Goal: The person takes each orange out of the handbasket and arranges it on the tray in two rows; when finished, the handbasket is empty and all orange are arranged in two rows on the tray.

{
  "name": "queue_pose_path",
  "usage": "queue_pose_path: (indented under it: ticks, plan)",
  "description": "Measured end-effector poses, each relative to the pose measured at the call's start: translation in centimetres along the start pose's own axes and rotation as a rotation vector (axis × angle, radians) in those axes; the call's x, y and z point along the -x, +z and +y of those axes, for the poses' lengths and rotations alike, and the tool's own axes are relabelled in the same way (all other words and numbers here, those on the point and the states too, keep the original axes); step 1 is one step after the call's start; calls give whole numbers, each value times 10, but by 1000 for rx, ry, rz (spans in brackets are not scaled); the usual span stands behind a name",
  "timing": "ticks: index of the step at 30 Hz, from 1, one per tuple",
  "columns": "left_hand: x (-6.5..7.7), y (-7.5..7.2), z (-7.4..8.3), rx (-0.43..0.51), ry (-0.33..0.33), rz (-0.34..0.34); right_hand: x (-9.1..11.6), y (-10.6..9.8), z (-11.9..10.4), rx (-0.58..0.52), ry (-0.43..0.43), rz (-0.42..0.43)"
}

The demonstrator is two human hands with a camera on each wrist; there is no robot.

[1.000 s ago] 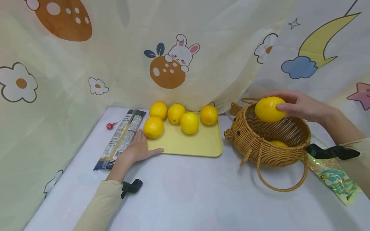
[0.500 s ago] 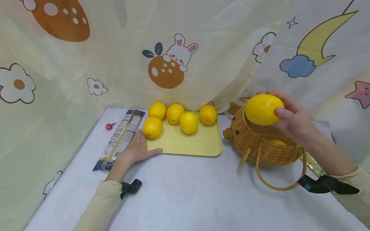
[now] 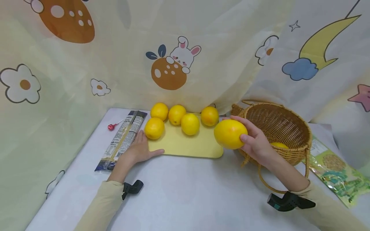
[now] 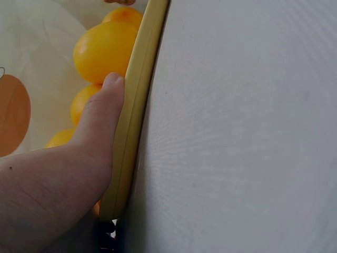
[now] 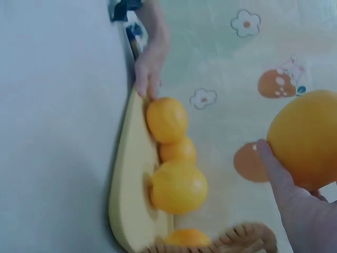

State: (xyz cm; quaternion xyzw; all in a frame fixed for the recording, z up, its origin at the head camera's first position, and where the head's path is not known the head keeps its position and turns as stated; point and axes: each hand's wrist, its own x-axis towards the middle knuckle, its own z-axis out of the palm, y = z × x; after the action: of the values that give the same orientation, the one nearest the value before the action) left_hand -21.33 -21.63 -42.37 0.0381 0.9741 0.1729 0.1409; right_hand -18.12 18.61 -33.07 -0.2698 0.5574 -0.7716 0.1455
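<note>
In the head view my right hand (image 3: 258, 146) grips a yellow-orange orange (image 3: 229, 134) between thumb and fingers, raised beside the right end of the yellow tray (image 3: 188, 149). The right wrist view has this held orange (image 5: 308, 139) at its right edge, thumb along its side. My left hand (image 3: 139, 150) rests at the tray's left front corner, fingers straight along the side and thumb along the front rim. Several oranges (image 3: 190, 124) sit on the tray, mostly toward the back and left. The wicker basket (image 3: 289, 128) stands behind my right forearm, with one orange (image 3: 279, 145) inside.
Left of the tray lies a long dark-ended snack packet (image 3: 122, 139), with a red lollipop (image 3: 111, 127) beside it. A green printed packet (image 3: 335, 170) lies right of the basket. A patterned cloth (image 3: 124, 64) hangs behind the table.
My right hand has carried the orange leftward and down from over the basket to beside the tray's right end. The left hand keeps its place at the tray.
</note>
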Motion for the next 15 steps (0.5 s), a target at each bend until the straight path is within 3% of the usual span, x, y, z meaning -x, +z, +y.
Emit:
queue_pose_path:
  ticks: [11, 15]
  plan:
    - [-2, 2, 2, -3, -5, 3, -8, 27, 33, 52, 89, 22]
    - [-2, 2, 1, -11, -11, 1, -18, 40, 46, 168, 123, 72]
